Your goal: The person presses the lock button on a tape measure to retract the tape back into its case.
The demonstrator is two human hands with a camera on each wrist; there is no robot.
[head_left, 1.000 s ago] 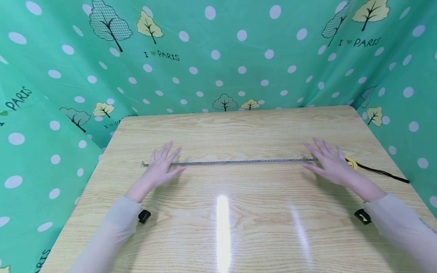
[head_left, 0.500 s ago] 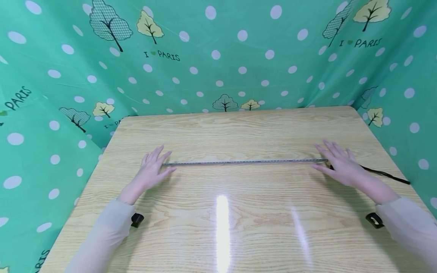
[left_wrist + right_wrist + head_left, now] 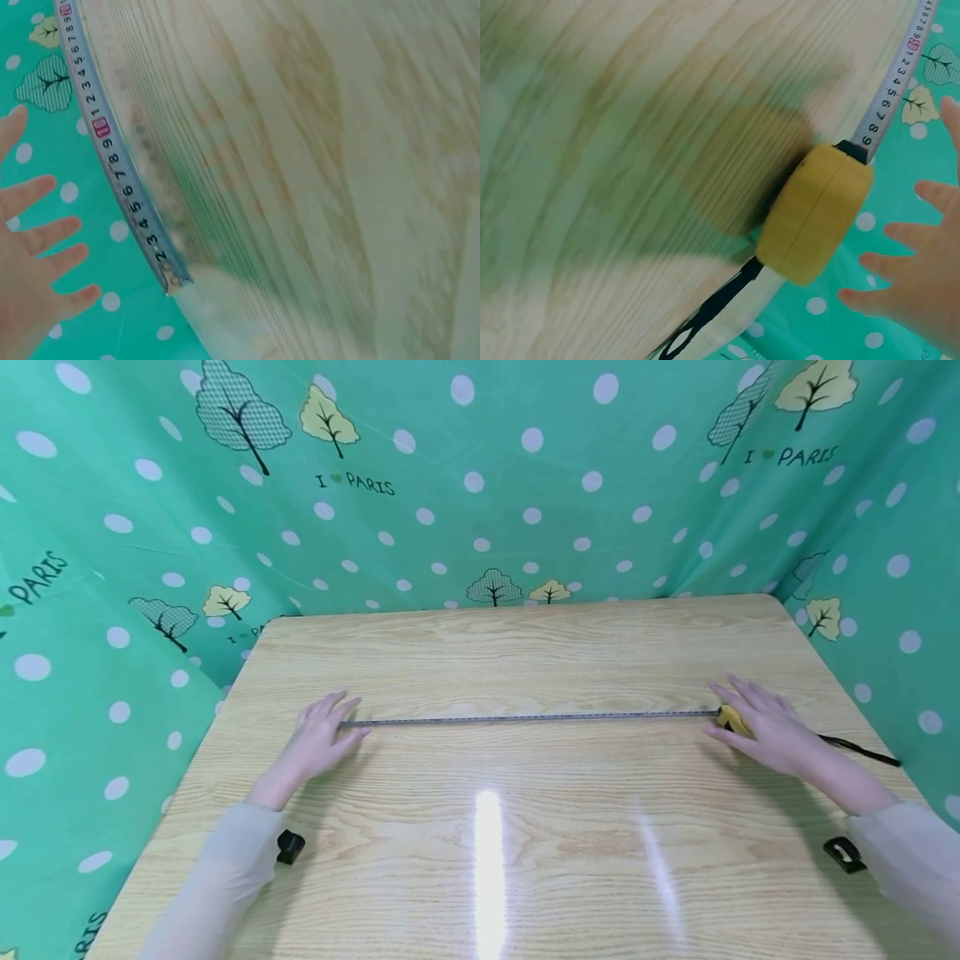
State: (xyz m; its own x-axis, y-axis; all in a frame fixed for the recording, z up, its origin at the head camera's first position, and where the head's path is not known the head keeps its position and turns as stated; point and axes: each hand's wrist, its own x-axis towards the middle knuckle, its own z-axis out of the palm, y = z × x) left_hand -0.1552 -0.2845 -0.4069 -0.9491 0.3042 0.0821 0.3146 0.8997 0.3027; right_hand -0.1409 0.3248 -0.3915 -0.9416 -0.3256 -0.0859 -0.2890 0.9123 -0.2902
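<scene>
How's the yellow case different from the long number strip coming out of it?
The yellow case is short and chunky; the number strip is long and thin. The case is mostly yellow; the strip is silvery with printed numbers. The case sits by the right hand; the strip stretches toward the left hand. Both belong together: the strip comes out of the case.

this is a curtained-off workspace, shown by green dotted cloth (image 3: pixel 420 402) around three sides of a wood-grain table (image 3: pixel 600 652).

From afar I see one wood-grain table (image 3: pixel 585 860); on it lies a yellow tape measure (image 3: pixel 815 214) with its blade (image 3: pixel 525 718) extended.
</scene>
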